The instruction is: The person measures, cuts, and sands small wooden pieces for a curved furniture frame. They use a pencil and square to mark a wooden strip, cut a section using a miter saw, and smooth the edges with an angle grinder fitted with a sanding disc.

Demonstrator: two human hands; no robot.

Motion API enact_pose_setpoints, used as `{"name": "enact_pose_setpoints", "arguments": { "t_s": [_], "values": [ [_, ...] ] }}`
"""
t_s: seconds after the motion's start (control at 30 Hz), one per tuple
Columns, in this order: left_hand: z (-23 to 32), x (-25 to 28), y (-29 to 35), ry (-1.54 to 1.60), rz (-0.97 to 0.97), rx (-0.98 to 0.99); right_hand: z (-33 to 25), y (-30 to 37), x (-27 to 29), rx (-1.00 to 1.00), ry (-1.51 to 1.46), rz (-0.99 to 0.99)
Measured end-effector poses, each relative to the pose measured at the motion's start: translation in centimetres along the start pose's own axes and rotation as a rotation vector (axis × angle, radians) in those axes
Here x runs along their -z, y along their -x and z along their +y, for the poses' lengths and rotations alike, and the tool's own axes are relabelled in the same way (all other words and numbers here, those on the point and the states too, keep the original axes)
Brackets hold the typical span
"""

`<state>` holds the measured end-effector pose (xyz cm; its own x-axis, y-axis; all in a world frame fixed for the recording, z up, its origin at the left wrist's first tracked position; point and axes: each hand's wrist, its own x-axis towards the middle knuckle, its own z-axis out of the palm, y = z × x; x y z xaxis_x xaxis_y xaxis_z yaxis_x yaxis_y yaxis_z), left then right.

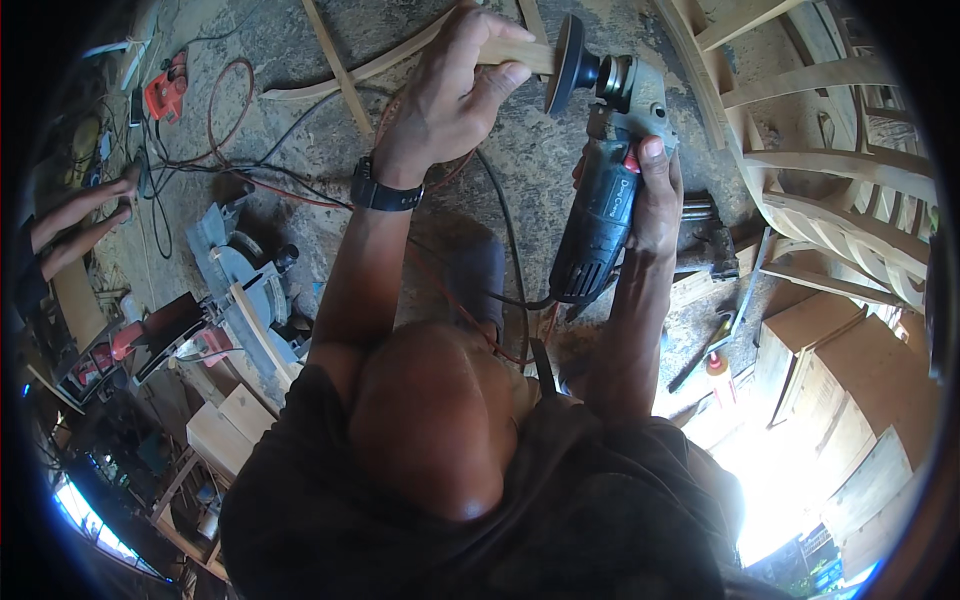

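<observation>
Honestly, from where I stand by the head view:
Risk, fingers: left hand [455,85] grips the pale curved wooden strip [515,55] just beside the black round sanding disc [565,65]; a slip or kick of the wood could, I'd judge, drag fingertips into the disc.
Risk, cable: black power cord [505,250] loops near the forearm and could snag.
Left hand: closed tight around the strip's end, thumb over the top, far centre.
Right hand: right hand [655,200] wrapped shut on the dark blue-grey angle grinder [605,190], disc touching the strip's end.
Surroundings: grey mitre saw [245,280] to the left, curved wooden chair frames [830,200] at the right.
</observation>
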<state>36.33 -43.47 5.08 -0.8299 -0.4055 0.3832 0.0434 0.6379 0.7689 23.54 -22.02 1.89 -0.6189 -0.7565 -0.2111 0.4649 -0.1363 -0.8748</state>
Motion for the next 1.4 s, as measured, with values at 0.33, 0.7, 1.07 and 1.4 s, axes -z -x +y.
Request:
{"name": "enact_pose_setpoints", "arguments": {
  "t_s": [0.33, 0.7, 1.07, 1.4],
  "values": [
    [0.2, 0.3, 0.1, -0.053, -0.069, 0.036, -0.1, 0.2, 0.3, 0.013, 0.019, 0.032],
    [-0.9, 0.6, 0.9, 0.536, 0.068, 0.185, -0.9, -0.2, 1.0, 0.012, -0.152, 0.065],
    [0.7, 0.5, 0.4, 0.261, 0.055, 0.131, -1.4, 0.2, -0.2, 0.093, -0.038, 0.053],
    [0.6, 0.6, -0.1, 0.084, 0.052, -0.106, -1.8, 0.7, -1.0, 0.087, -0.057, 0.054]
  ]
}}
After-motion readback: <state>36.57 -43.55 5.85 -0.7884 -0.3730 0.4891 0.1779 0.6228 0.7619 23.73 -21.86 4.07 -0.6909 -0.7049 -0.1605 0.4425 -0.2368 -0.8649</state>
